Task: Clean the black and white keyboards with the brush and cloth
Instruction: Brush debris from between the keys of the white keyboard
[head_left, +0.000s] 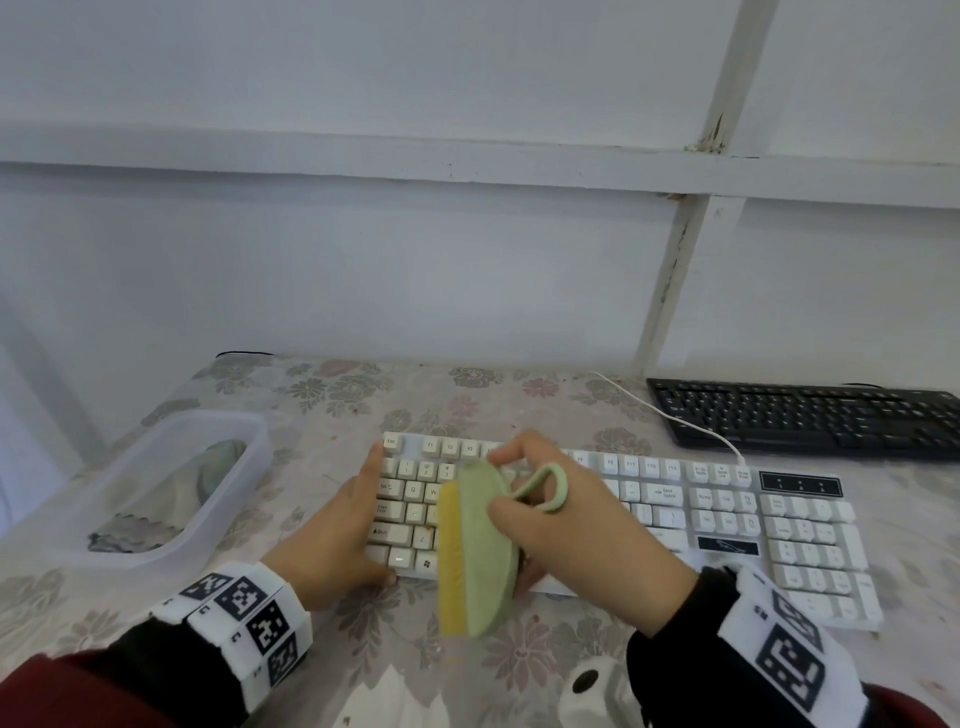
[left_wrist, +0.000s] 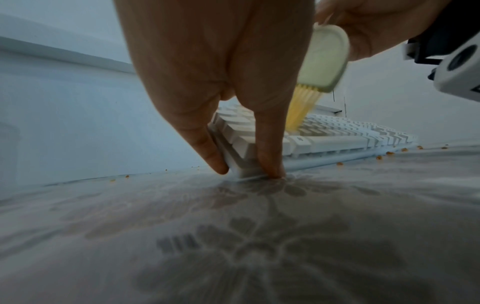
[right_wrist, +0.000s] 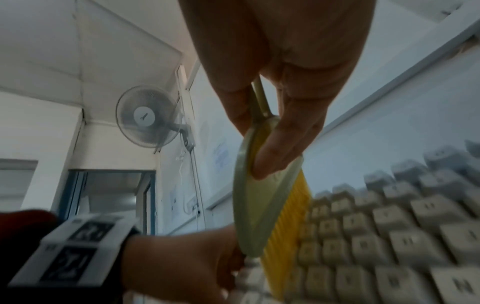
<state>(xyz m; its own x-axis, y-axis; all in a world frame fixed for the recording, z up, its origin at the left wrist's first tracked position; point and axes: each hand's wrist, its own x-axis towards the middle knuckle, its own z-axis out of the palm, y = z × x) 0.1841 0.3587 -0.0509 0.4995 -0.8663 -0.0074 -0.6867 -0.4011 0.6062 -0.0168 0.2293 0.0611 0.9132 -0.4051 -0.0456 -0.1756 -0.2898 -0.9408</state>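
At the far left of the table (head_left: 322, 405), which wears a flowered cover, stands a clear plastic tub (head_left: 249, 441) with a grey-green cloth (head_left: 171, 499) lying crumpled inside it. Next comes the left hand (head_left: 332, 535), set against the left end of the white keyboard (head_left: 649, 499): the left wrist view shows its fingers (left_wrist: 205, 144) straight and pointing down, one along the keyboard's end edge and another at its near corner, tips on the table, curled round nothing. Just right of it the right hand (head_left: 587, 535) holds the brush (head_left: 475, 551) over the keyboard's left half, thumb and fingers curled round its pale green back near the looped handle; the right wrist view shows a fingertip (right_wrist: 270, 160) pressed on that green back. The brush is turned on edge, its yellow bristles facing left, and in the left wrist view the bristles reach down to the keys. Small orange crumbs (left_wrist: 389, 153) lie scattered on the table along the keyboard's near edge. A white cable (head_left: 691, 426) runs from the white keyboard's back toward the wall. Farthest right, behind the white one and apart from it, lies the black keyboard (head_left: 810, 421), flat on the table with neither hand on it.
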